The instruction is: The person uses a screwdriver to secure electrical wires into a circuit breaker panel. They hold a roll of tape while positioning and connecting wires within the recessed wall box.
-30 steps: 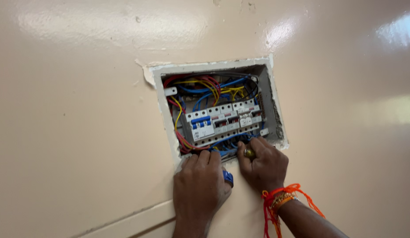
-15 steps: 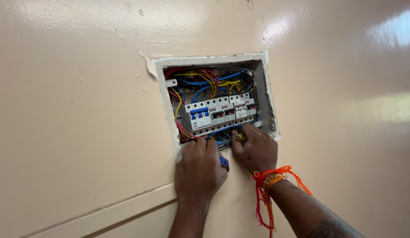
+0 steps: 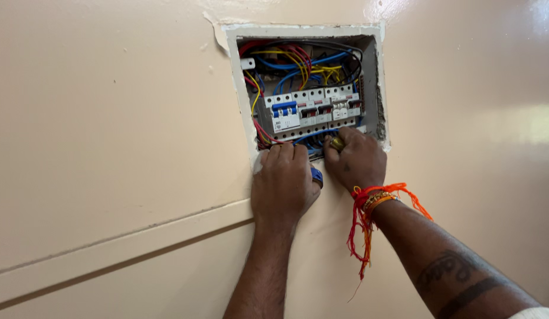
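Note:
An open electrical box [image 3: 373,71] is set into a cream wall. Inside runs a row of white circuit breakers [image 3: 313,107], one with blue levers, amid red, yellow, blue and black wires [image 3: 298,62]. My left hand [image 3: 284,184] presses on the box's lower edge and grips a blue-handled tool [image 3: 317,176], mostly hidden under the palm. My right hand [image 3: 357,159], with orange threads at the wrist, has its fingers closed around a small yellowish object [image 3: 337,143] at the blue wires below the breakers.
A raised cream trunking strip [image 3: 118,248] runs slantwise across the wall below left of the box. Torn paper or plaster [image 3: 220,36] hangs at the box's upper left corner. The wall is glossy with light reflections.
The view has shifted, so the box sits higher in frame and appears closer. Both hands stay at the box's lower edge in much the same grip.

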